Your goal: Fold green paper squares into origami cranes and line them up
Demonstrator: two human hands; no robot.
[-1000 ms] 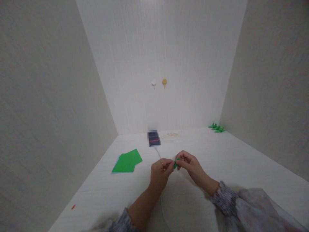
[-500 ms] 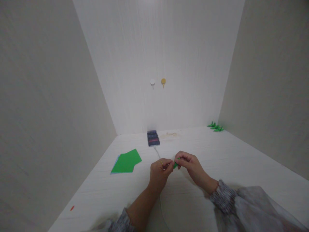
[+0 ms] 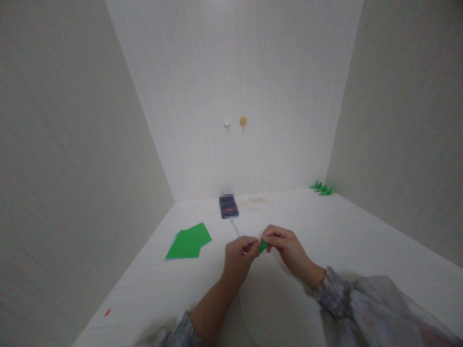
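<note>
The green piece has shifted, left hand and right hand pinching it.

From the person's head, the near tabletop is being viewed forward and downward, toward the back wall.

2 hands pinching a small green piece, green paper at left, 2 wall hooks

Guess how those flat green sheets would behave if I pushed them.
The green sheets look thin, so they would probably be light and bend easily. Lying flat, they seem unlikely to roll or tip. A bluish edge shows beneath, so layers might slide apart.
</note>
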